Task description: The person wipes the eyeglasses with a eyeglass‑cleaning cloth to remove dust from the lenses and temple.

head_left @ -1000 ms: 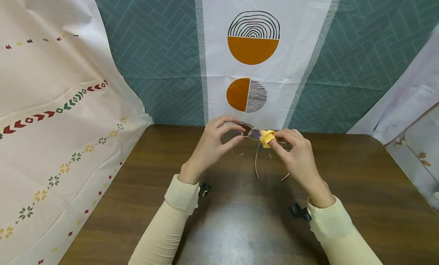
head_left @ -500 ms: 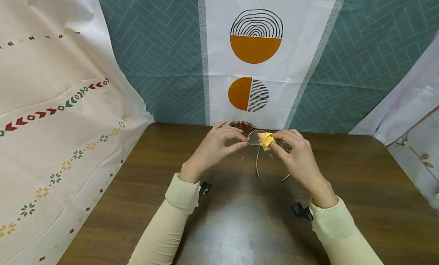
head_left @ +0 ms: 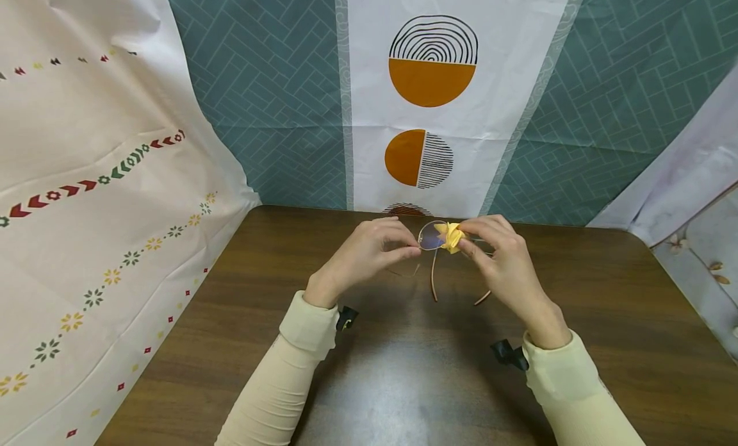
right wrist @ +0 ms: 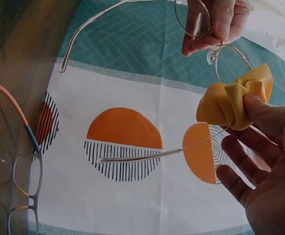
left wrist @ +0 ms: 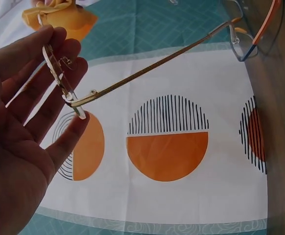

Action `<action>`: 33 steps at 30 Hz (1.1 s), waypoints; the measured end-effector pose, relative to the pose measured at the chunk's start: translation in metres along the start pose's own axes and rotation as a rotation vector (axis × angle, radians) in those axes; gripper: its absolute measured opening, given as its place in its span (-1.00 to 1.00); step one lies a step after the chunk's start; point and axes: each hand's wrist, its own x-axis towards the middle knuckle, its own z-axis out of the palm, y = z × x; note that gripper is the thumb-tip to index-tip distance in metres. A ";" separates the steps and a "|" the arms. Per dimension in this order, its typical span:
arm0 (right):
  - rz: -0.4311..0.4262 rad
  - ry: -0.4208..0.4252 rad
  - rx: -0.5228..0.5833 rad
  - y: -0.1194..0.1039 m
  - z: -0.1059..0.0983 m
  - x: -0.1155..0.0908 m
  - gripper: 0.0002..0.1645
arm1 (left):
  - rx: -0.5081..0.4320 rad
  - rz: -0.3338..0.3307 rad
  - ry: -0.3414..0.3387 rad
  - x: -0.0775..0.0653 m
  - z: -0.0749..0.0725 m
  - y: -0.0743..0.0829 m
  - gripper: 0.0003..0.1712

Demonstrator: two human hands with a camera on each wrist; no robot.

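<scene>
Between my hands is a pair of thin gold-rimmed eyeglasses (head_left: pixel 430 237), held up with one lens showing in the head view. My left hand (head_left: pixel 377 247) pinches the frame near the bridge; in the left wrist view a gold temple (left wrist: pixel 147 70) extends to the right from its side. My right hand (head_left: pixel 507 250) pinches a crumpled yellow cloth (head_left: pixel 454 238) over the other lens side. In the right wrist view the cloth (right wrist: pixel 233 103) is folded round the rim, hiding much of that lens, with my thumb pressing on it.
Another pair of glasses (right wrist: pixel 27 188), with a dark frame and an orange-brown temple (head_left: pixel 434 279), rests on the brown wooden table (head_left: pixel 380 356) beyond my hands. Patterned cloth (head_left: pixel 288 113) hangs behind the table. A white printed cloth (head_left: pixel 115 241) drapes along the left.
My left fingers, spread around one lens a second ago, have come together in a pinch by the bridge. The cloth has shifted and turned slightly on the lens.
</scene>
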 end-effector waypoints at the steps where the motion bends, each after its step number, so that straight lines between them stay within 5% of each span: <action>1: -0.005 0.002 0.001 0.000 0.000 0.000 -0.69 | -0.006 -0.002 0.002 0.000 0.000 0.001 -0.92; 12: -0.062 0.012 0.000 0.000 -0.001 0.000 -0.67 | 0.004 -0.007 0.017 0.000 0.000 0.002 -0.94; 23: 0.158 -0.068 0.064 -0.001 -0.006 0.002 -0.73 | -0.086 -0.073 0.099 -0.001 -0.004 0.003 -0.92; 33: 0.233 -0.054 0.095 -0.006 -0.006 0.002 -0.80 | -0.170 -0.158 0.055 0.000 -0.002 0.004 -0.91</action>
